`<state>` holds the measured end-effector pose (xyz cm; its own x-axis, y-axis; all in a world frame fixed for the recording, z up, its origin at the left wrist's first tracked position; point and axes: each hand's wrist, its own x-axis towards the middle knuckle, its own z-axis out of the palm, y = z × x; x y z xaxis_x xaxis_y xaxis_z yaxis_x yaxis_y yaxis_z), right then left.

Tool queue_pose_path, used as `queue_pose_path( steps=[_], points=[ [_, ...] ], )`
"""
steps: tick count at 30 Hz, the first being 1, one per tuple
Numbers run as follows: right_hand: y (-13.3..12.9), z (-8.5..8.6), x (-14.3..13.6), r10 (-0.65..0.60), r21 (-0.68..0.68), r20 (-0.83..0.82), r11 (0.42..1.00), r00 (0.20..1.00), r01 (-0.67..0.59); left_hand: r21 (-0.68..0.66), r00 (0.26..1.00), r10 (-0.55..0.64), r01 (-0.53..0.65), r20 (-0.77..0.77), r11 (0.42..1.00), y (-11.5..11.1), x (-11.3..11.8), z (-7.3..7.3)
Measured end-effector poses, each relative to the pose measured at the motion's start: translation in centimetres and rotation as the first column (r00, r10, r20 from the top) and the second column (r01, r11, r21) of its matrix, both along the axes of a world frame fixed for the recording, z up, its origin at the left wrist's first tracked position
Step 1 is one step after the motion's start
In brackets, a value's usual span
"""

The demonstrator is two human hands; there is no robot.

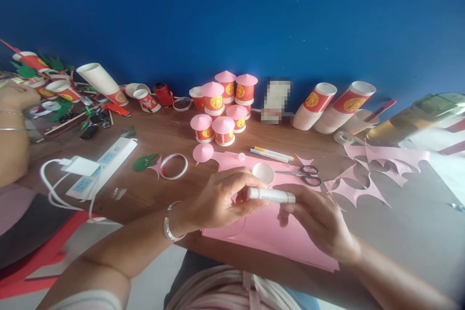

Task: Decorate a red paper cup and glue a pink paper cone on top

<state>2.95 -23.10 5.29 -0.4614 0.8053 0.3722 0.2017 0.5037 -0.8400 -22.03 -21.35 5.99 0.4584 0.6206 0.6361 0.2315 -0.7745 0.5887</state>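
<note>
A white glue stick (pixel 273 196) lies level between my two hands, above the pink paper sheets (pixel 283 244). My left hand (pixel 221 198) grips its left end between thumb and fingers. Around the right end my right hand (pixel 319 218) is closed, with its lower fingers curled below the stick. Just behind my hands stands a small white paper cup (pixel 264 173). Scissors with dark handles (pixel 305 174) rest to its right. A pink paper cone (pixel 203 153) sits at the sheets' back left corner.
Several red cups with pink cone roofs (pixel 224 126) stand at the back. Leaning cup stacks (pixel 316 106) and pink scraps (pixel 359 189) are on the right. Markers (pixel 271 155), a tape roll (pixel 173 166) and a power strip (pixel 103 167) lie around. Another person's arm (pixel 13 131) is at left.
</note>
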Motion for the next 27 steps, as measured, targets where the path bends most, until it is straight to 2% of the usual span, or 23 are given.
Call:
queue_pose_path(
  steps=[3,5,7,9,12,14,18,23,25,27],
  points=[
    [0.0,0.3,0.2,0.075,-0.23,-0.058,0.969,0.996,-0.086,0.02,1.0,0.003,-0.003,-0.011,1.0,-0.1,0.1,0.0],
    [0.0,0.4,0.3,0.111,-0.386,-0.104,0.911,0.988,-0.143,0.047,1.0,0.01,-0.009,-0.029,0.999,-0.1,0.1,0.0],
    [0.1,0.4,0.3,0.125,-0.476,-0.134,0.862,0.983,-0.175,0.068,0.999,0.011,-0.009,-0.035,0.998,0.0,0.1,0.0],
    [0.1,0.2,0.2,0.103,-0.484,-0.142,0.86,0.984,-0.16,0.072,1.0,0.011,-0.009,-0.025,0.997,0.0,0.2,-0.1],
    [0.0,-0.1,0.0,0.028,-0.418,-0.171,0.903,0.985,-0.098,0.046,1.0,0.006,-0.006,-0.006,0.999,0.1,0.2,-0.3],
    [-0.1,-0.1,-0.1,0.007,-0.406,-0.174,0.91,0.985,-0.078,0.034,1.0,0.003,-0.003,0.0,0.999,0.1,0.2,-0.4],
    [-0.1,0.0,0.0,0.035,-0.491,-0.181,0.862,0.983,-0.121,0.038,1.0,0.008,-0.007,-0.01,0.999,0.1,0.2,-0.5],
    [0.1,-0.6,-0.8,-0.032,-0.567,-0.357,0.801,0.934,-0.19,0.018,0.999,-0.028,0.028,0.029,0.999,0.2,0.5,-0.3],
    [0.4,-0.5,-1.1,-0.085,-0.553,-0.436,0.81,0.896,-0.192,-0.03,0.997,-0.063,0.065,0.048,0.997,0.4,0.4,-0.2],
    [1.0,0.0,-1.1,-0.155,-0.5,-0.471,0.858,0.868,-0.117,-0.108,0.996,-0.07,0.076,0.06,0.991,0.9,0.2,-0.4]
  ],
)
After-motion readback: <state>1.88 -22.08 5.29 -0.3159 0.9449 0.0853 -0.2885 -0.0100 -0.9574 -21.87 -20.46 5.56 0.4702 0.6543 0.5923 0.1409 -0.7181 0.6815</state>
